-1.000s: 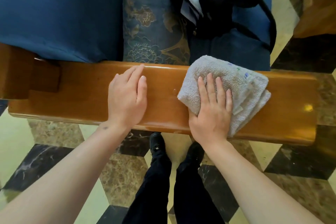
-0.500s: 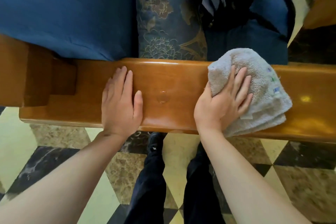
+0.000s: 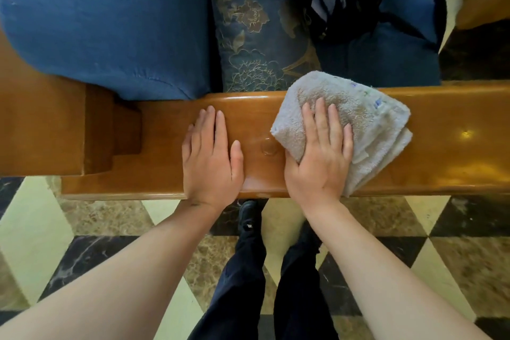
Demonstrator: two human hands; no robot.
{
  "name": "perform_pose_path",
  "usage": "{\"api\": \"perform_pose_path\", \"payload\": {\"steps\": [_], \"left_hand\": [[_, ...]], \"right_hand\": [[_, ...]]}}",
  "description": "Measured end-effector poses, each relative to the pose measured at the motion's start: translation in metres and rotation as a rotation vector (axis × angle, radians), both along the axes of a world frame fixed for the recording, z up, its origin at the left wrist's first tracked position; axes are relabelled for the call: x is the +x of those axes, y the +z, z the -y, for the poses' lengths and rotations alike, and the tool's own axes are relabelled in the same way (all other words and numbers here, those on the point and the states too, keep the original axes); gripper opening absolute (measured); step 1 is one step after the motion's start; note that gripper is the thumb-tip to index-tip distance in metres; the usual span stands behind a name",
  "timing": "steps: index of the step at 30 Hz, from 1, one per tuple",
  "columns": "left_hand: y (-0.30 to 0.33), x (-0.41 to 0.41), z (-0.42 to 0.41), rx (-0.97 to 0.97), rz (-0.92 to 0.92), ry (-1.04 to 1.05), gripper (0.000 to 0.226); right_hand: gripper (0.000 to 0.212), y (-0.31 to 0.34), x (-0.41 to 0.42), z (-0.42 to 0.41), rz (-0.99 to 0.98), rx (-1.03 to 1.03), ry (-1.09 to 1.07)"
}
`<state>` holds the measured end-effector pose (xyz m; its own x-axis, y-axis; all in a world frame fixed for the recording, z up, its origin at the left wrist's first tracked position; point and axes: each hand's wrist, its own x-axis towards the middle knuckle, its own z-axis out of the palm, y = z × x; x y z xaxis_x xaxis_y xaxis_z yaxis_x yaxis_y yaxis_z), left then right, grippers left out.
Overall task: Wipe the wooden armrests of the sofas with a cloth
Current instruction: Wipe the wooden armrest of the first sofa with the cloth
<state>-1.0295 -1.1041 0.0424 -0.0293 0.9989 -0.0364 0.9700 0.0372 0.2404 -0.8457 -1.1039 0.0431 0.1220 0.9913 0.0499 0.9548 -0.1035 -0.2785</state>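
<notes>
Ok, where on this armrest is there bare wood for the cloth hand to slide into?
Bare wood lies on the wooden armrest right of the cloth, out to the picture's edge. A narrow strip lies between the left hand and the right hand. A short patch sits between the left hand and the stepped post. The middle is crowded.

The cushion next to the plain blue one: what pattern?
Dark blue cushion with gold floral outlines, seen in the head view.

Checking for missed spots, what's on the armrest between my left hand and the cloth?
In the head view, bare glossy wood with a small round mark, beside the cloth.
</notes>
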Motion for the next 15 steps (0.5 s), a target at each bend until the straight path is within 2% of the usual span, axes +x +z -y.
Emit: {"api": "perform_pose_path", "payload": {"steps": [4, 9, 11, 13, 15], "left_hand": [[-0.002, 0.001, 0.000, -0.013, -0.008, 0.013, 0.063], [-0.003, 0.001, 0.001, -0.005, -0.018, 0.015, 0.062], [-0.005, 0.001, 0.000, 0.003, -0.022, 0.024, 0.062], [-0.005, 0.003, 0.000, 0.020, -0.024, 0.018, 0.060], [-0.007, 0.002, 0.000, 0.037, -0.024, 0.018, 0.060]], "right_hand": [[0.070, 0.000, 0.005, 0.003, -0.008, 0.015, 0.063], [0.062, -0.002, 0.060, 0.013, -0.031, 0.021, 0.440], [0.061, -0.002, 0.092, 0.006, -0.024, 0.002, 0.526], [0.063, 0.002, 0.107, 0.002, -0.020, -0.017, 0.445], [0.062, 0.005, 0.089, -0.003, -0.015, -0.021, 0.213]]}}
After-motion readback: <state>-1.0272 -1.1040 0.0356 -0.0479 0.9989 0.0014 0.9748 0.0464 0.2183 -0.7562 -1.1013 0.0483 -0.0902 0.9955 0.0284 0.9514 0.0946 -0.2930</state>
